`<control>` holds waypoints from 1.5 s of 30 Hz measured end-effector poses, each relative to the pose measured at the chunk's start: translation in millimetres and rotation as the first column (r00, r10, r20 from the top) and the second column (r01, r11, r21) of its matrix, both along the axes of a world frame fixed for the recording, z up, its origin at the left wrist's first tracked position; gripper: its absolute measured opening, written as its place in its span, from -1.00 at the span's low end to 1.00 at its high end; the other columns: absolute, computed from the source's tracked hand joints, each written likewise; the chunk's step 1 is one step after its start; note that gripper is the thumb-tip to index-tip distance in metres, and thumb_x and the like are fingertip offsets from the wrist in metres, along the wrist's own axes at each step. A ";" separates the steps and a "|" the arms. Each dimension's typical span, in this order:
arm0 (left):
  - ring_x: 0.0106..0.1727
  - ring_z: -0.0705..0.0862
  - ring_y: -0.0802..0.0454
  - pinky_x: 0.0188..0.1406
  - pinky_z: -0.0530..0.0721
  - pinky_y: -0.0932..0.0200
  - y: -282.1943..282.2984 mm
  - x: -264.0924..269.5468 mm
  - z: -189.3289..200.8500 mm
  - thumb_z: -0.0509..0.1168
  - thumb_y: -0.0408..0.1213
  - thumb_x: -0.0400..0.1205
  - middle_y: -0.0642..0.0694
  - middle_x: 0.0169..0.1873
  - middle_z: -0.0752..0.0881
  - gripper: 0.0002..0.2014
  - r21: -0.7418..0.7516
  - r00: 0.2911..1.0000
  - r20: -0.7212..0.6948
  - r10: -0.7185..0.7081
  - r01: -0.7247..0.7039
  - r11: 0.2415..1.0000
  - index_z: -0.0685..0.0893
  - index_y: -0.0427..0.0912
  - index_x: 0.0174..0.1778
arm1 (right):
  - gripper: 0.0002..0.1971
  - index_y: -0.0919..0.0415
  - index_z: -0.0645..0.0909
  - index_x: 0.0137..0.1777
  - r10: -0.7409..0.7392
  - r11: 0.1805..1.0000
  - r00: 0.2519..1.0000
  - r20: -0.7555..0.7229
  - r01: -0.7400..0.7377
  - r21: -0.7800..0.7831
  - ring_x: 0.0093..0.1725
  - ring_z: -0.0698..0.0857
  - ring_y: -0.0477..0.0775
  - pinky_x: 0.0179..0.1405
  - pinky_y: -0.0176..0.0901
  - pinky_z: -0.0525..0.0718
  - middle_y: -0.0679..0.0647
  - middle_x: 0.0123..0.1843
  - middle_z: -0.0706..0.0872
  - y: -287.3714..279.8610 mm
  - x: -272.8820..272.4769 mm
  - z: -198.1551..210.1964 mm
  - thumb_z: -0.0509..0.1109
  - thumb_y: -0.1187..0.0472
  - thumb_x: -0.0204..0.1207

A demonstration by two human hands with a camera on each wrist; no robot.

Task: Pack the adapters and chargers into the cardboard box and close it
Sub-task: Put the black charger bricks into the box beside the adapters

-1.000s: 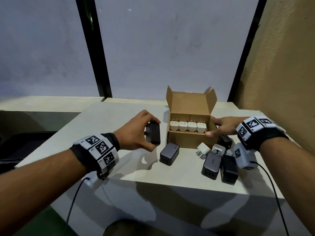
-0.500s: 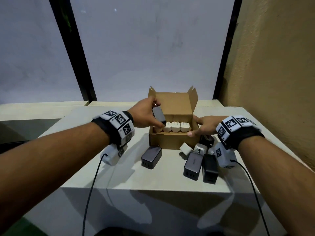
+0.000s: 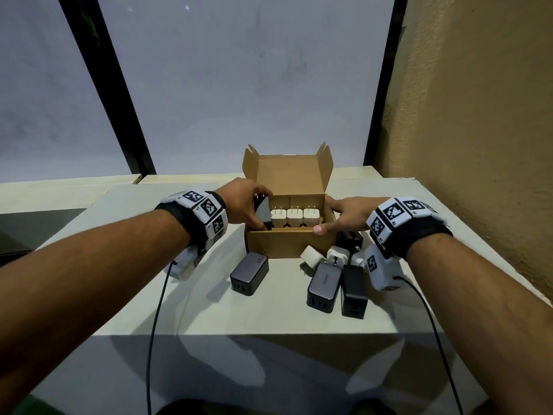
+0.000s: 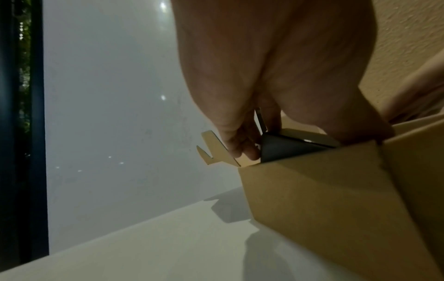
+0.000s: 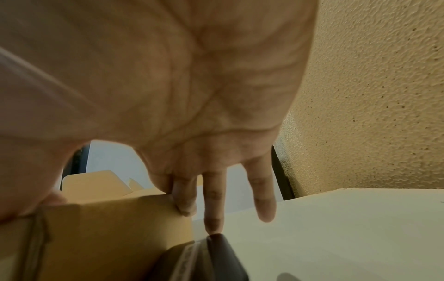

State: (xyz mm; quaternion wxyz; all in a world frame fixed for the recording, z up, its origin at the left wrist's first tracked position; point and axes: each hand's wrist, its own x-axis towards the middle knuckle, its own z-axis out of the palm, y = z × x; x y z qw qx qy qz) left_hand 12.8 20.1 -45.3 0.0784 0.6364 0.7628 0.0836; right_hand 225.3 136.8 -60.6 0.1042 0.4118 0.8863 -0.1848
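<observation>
Faint "65" printed on top of the grey charger (image 3: 250, 272) just in front of the cardboard box (image 3: 288, 242). Wristband markers (image 3: 206, 209) carry black-and-white coded squares only. No other lettering legible.

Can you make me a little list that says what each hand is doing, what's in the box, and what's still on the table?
left hand: lowering a black charger into the left end of the box
right hand: fingers straight, resting on the box's right edge
in the box: three white adapters in a row, prongs up
box lid: open, standing up at the back
still on the table: dark chargers and white adapters in front of the box
</observation>
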 end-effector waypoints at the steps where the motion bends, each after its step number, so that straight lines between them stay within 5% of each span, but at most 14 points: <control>1: 0.27 0.64 -0.09 0.18 0.63 0.13 -0.4 -0.1 -0.2 0.63 -0.11 0.32 -0.13 0.30 0.67 -0.21 -0.009 1.000 -0.011 -0.001 0.001 1.000 0.52 -0.17 0.47 | 0.04 -0.02 -0.03 0.70 0.001 1.000 1.000 0.003 -0.001 -0.002 0.55 0.41 0.23 0.55 0.20 0.33 0.11 0.62 0.40 0.1 -0.6 0.2 0.26 -0.49 0.33; 8: 0.23 0.64 -0.09 0.18 0.62 0.13 1.8 4.1 -3.5 0.61 -0.08 0.36 -0.10 0.25 0.69 -0.34 -0.112 0.991 -0.131 -0.032 0.017 0.994 0.61 -0.14 0.38 | 0.05 -0.01 -0.09 0.71 -0.001 1.000 1.000 0.012 0.001 0.011 0.56 0.40 0.23 0.56 0.18 0.31 0.13 0.63 0.38 -1.8 -0.7 -0.4 0.25 -0.48 0.35; 14: 0.33 0.61 -0.13 0.26 0.60 0.10 8.5 8.9 -9.1 0.49 -0.39 0.48 -0.14 0.34 0.64 -0.46 -0.153 0.977 -0.208 -0.038 0.005 0.988 0.58 -0.14 0.40 | 0.04 0.00 -0.12 0.72 0.000 1.000 1.000 0.030 -0.001 0.026 0.58 0.37 0.24 0.57 0.18 0.29 0.15 0.65 0.35 -3.0 -0.3 0.9 0.23 -0.47 0.37; 25: 0.29 0.64 -0.14 0.30 0.61 0.05 6.8 7.6 -9.1 0.37 -0.21 0.62 -0.12 0.30 0.69 -0.59 -0.218 0.965 -0.248 -0.089 0.034 0.975 0.60 -0.06 0.42 | 0.03 0.02 -0.14 0.72 -0.004 0.999 0.999 0.039 0.003 0.032 0.58 0.37 0.25 0.57 0.17 0.31 0.17 0.65 0.34 -7.2 0.0 3.5 0.23 -0.45 0.40; 30: 0.31 0.50 -0.17 0.36 0.54 -0.03 9.2 6.4 -10.9 0.34 -0.16 0.63 -0.16 0.34 0.50 -0.59 -0.276 0.936 -0.324 -0.134 0.041 0.960 0.58 0.02 0.43 | 0.04 0.01 -0.19 0.72 -0.018 1.000 0.999 0.042 0.017 0.023 0.62 0.32 0.24 0.60 0.15 0.26 0.15 0.68 0.28 -7.3 -1.0 3.7 0.22 -0.45 0.40; 36: 0.24 0.62 -0.11 0.28 0.55 0.07 10.4 4.8 -11.2 0.23 -0.22 0.70 -0.07 0.29 0.69 -0.64 -0.346 0.943 -0.287 -0.168 0.061 0.936 0.59 0.02 0.44 | -0.01 0.04 -0.20 0.72 -0.023 1.000 0.999 0.028 0.022 0.018 0.62 0.32 0.23 0.57 0.10 0.23 0.18 0.68 0.28 -10.3 0.8 6.1 0.22 -0.37 0.48; 40: 0.31 0.60 -0.12 0.34 0.55 0.02 5.3 2.4 -11.9 0.27 -0.09 0.68 -0.09 0.33 0.67 -0.61 -0.299 0.959 -0.251 -0.132 0.053 0.953 0.59 -0.02 0.44 | -0.10 0.03 -0.12 0.71 0.001 1.000 1.000 0.005 -0.001 0.005 0.59 0.36 0.23 0.54 0.06 0.27 0.18 0.65 0.34 -15.1 3.2 10.4 0.23 -0.29 0.53; 43: 0.30 0.54 -0.09 0.28 0.55 -0.02 -14.8 4.1 -7.8 0.31 -0.03 0.64 -0.05 0.30 0.60 -0.63 -0.097 0.966 -0.190 -0.175 0.159 0.982 0.63 0.06 0.37 | -0.11 0.01 -0.13 0.71 0.005 1.000 1.000 0.003 -0.005 -0.004 0.59 0.37 0.22 0.54 0.06 0.27 0.17 0.65 0.34 -15.7 4.5 10.9 0.23 -0.29 0.53; 45: 0.16 0.50 0.05 0.18 0.56 0.14 -35.6 9.1 -5.2 0.34 -0.07 0.62 0.02 0.17 0.54 -0.70 0.029 0.960 -0.062 -0.275 0.277 0.960 0.68 0.09 0.28 | -0.11 0.00 -0.13 0.71 0.009 1.000 1.000 0.008 -0.009 -0.003 0.58 0.38 0.23 0.53 0.07 0.27 0.18 0.65 0.35 -16.4 3.3 10.7 0.22 -0.30 0.52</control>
